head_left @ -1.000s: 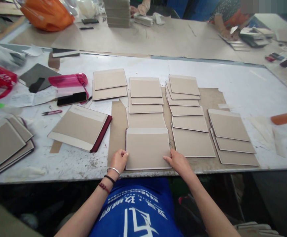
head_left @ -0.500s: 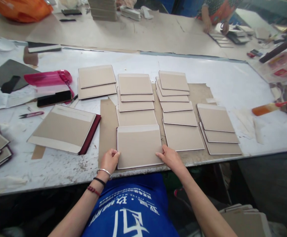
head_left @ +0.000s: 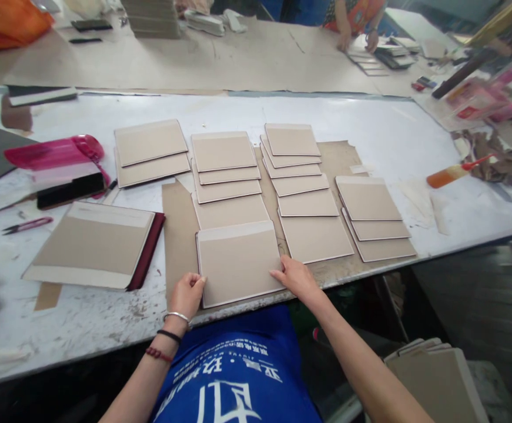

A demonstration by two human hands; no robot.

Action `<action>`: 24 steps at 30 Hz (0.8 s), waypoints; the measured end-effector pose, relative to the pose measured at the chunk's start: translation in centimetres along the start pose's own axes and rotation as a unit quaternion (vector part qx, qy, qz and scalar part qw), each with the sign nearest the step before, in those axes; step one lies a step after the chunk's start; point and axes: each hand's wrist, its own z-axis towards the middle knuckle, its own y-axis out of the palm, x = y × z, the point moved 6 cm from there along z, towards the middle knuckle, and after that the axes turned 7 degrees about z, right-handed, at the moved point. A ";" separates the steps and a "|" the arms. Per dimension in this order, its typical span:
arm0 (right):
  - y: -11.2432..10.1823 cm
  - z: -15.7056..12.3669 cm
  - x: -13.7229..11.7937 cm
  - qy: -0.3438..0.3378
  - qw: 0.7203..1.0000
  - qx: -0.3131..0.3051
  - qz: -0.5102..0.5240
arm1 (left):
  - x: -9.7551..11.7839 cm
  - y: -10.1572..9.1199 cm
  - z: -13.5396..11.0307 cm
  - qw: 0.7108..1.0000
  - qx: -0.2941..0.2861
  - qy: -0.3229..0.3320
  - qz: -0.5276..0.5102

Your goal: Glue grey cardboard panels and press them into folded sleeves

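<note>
A beige board panel (head_left: pixel 240 264) with a pale strip along its far edge lies flat at the table's near edge. My left hand (head_left: pixel 186 295) is closed at its left edge, thumb and fingers pinched together there. On the opposite edge, my right hand (head_left: pixel 300 278) grips with the thumb on top and the other fingers partly hidden. Beyond it, overlapping boards (head_left: pixel 224 151) form a column. Similar boards stand in another column (head_left: pixel 311 235) to the right, with a smaller group (head_left: pixel 368 200) farther right and two boards (head_left: pixel 152 144) at the back left.
A larger board with a dark red edge (head_left: pixel 90 247), thread snips (head_left: pixel 29 225), a black phone (head_left: pixel 70 191) and a pink pouch (head_left: pixel 55 154) lie left. A glue bottle (head_left: pixel 447 175) lies right. Across the far table, another person's hands (head_left: pixel 359 41) handle flat pieces. More boards (head_left: pixel 432 382) are stacked below.
The camera view has swung rightward, so the table's things appear farther left. Both hands stay at the same board's side edges, with little visible movement of the board on the table.
</note>
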 end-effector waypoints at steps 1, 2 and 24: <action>0.0 0.0 0.0 0.005 1.000 0.001 0.001 | -0.1 0.1 0.1 1.000 -0.002 0.001 0.003; -0.1 -0.1 -0.1 0.008 1.000 0.002 0.002 | -0.3 0.1 0.1 1.000 -0.003 0.002 0.005; 0.0 -0.2 -0.2 0.003 1.000 -0.002 0.002 | -0.6 0.3 0.2 1.000 0.010 0.007 -0.014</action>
